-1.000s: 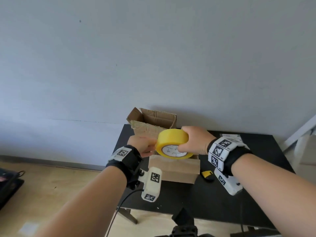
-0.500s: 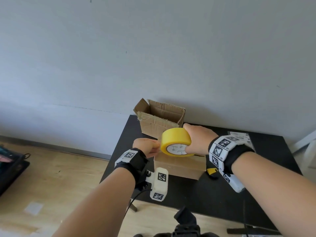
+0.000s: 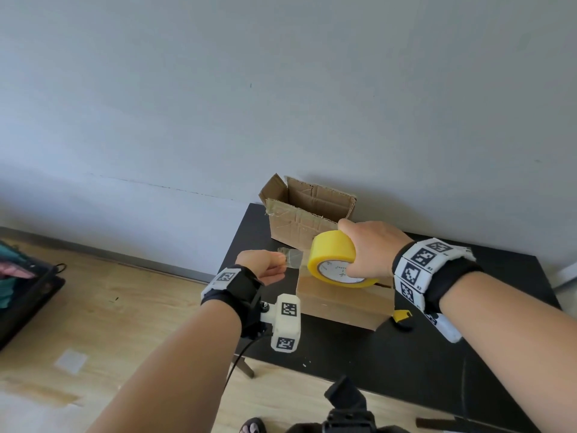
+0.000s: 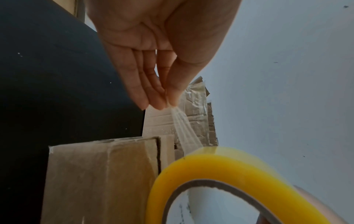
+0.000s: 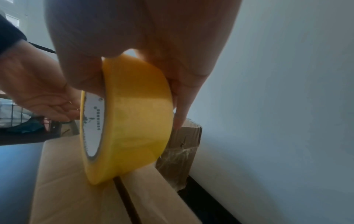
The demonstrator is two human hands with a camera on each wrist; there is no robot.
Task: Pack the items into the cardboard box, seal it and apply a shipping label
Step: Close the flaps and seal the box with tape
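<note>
A closed cardboard box [image 3: 343, 303] lies on the black table [image 3: 359, 354], its top flaps meeting at a dark seam [image 5: 126, 197]. My right hand [image 3: 367, 251] grips a yellow tape roll [image 3: 334, 256] upright just above the box top [image 5: 134, 118]. My left hand [image 3: 265, 267] pinches the clear free end of the tape [image 3: 292, 256], pulled out to the left of the roll; the left wrist view shows the strip [image 4: 184, 125] stretched from my fingertips [image 4: 168, 101] to the roll [image 4: 220, 174].
A second, open cardboard box [image 3: 307, 214] stands behind at the table's back edge against the wall. A small yellow and black tool [image 3: 402, 317] lies right of the closed box. A paper label [image 3: 468, 250] peeks out behind my right wrist. Wooden floor lies to the left.
My left hand has drawn away from the roll to the left, pulling out a short length of clear tape. The right hand keeps the roll over the box.
</note>
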